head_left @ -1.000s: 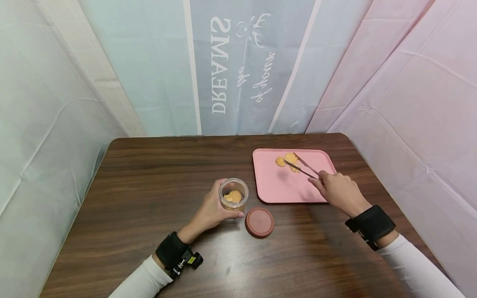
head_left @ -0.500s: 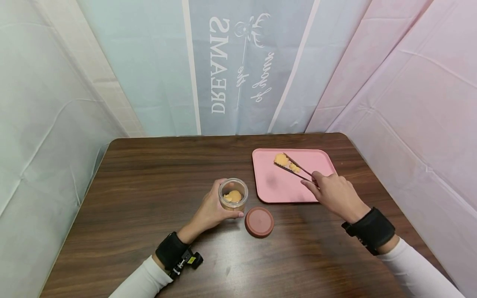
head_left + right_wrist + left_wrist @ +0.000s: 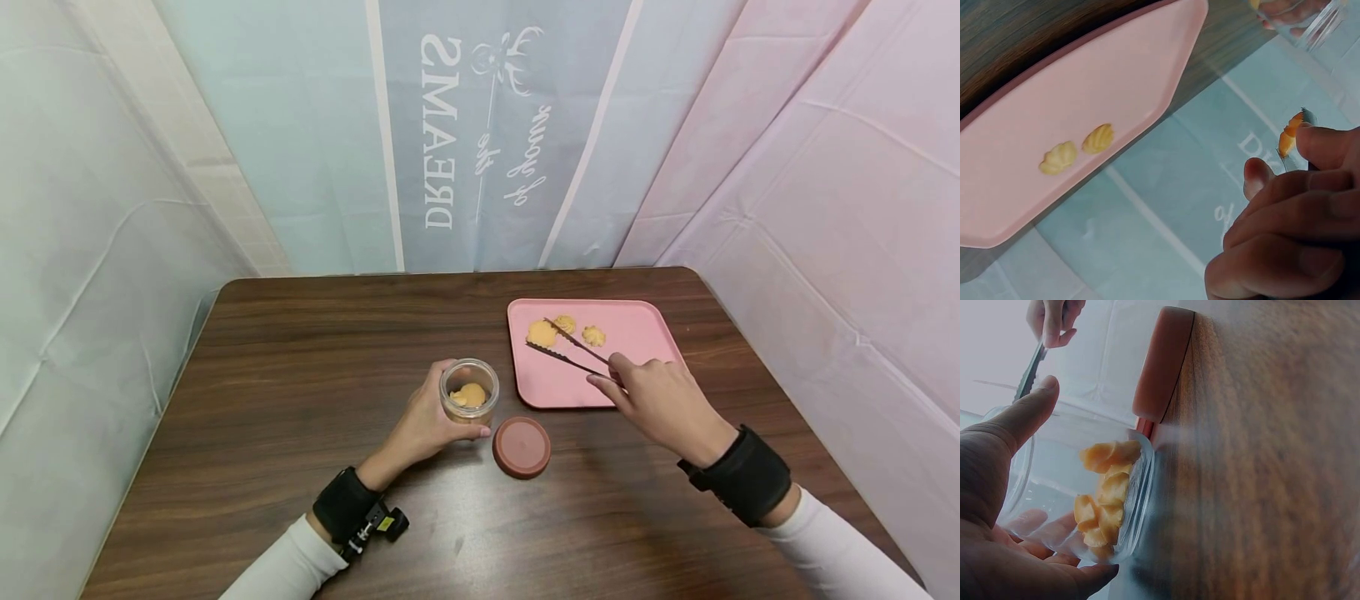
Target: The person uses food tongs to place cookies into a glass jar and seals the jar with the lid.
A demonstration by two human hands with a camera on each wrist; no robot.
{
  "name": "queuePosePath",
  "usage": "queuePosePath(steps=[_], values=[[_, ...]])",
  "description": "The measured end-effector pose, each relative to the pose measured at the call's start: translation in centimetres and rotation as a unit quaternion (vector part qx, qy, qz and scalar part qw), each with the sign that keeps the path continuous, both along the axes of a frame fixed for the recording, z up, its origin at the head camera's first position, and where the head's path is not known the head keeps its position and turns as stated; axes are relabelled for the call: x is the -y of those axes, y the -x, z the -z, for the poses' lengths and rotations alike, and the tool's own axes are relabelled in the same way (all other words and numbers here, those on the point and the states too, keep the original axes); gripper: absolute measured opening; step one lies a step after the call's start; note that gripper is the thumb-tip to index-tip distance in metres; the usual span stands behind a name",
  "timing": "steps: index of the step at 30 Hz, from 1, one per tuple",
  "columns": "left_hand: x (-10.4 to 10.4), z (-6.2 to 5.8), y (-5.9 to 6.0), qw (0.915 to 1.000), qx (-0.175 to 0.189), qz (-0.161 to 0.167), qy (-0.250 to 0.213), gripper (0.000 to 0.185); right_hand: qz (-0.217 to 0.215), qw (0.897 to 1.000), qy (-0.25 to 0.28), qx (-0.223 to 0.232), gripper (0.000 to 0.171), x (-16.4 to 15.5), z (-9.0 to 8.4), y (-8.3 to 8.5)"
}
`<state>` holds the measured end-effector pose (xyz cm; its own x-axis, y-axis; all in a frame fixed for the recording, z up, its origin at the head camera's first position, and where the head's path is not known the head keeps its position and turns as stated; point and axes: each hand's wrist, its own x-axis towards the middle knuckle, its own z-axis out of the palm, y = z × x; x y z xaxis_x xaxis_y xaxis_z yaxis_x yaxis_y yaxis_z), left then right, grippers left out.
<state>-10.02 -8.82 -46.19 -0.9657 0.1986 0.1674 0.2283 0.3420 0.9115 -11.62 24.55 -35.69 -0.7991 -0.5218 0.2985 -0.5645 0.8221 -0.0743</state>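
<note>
My left hand (image 3: 426, 427) grips a clear jar (image 3: 469, 367) around its side, thumb toward me. Inside lie several golden cookies (image 3: 1107, 503), heaped at the bottom. With my right hand (image 3: 666, 404) I hold a pair of dark tongs (image 3: 561, 357) over the pink tray (image 3: 558, 390). A cookie (image 3: 1290, 134) sits between the tong tips, seen in the right wrist view up off the tray. Two other cookies remain on the tray, a round ridged one (image 3: 565, 323) and a flower-shaped one (image 3: 594, 336).
A reddish-brown round lid (image 3: 522, 447) lies on the dark wooden table (image 3: 322, 350), between the jar and the tray's near left corner. Pale cloth curtains (image 3: 322, 150) hang behind the table and on both sides.
My right hand and the tongs have moved left with the cookie, uncovering the two other cookies on the tray. The left hand and jar have stayed in place.
</note>
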Motion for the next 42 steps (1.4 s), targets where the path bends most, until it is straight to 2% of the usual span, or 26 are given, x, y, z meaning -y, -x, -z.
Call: queuePosePath(steps=[17, 26, 36, 42], values=[[0.0, 0.0, -0.1, 0.9999, 0.0, -0.003, 0.012, 0.103, -0.016, 0.999, -0.025, 0.022, 0.041, 2.7, -0.6, -2.0], [0.0, 0.0, 0.0, 1.0, -0.001, 0.003, 0.008, 0.102, -0.046, 0.998, -0.038, 0.013, 0.043, 4.0, -0.2, -2.2], [0.0, -0.3, -0.1, 0.9997, 0.016, -0.01, 0.014, 0.106, -0.056, 0.997, -0.042, 0.012, 0.04, 5.2, 0.2, -2.6], [-0.1, -0.1, 0.0, 0.9999, 0.01, -0.008, 0.009, 0.105, -0.059, 0.997, -0.043, 0.016, 0.041, 5.5, 0.4, -2.6]])
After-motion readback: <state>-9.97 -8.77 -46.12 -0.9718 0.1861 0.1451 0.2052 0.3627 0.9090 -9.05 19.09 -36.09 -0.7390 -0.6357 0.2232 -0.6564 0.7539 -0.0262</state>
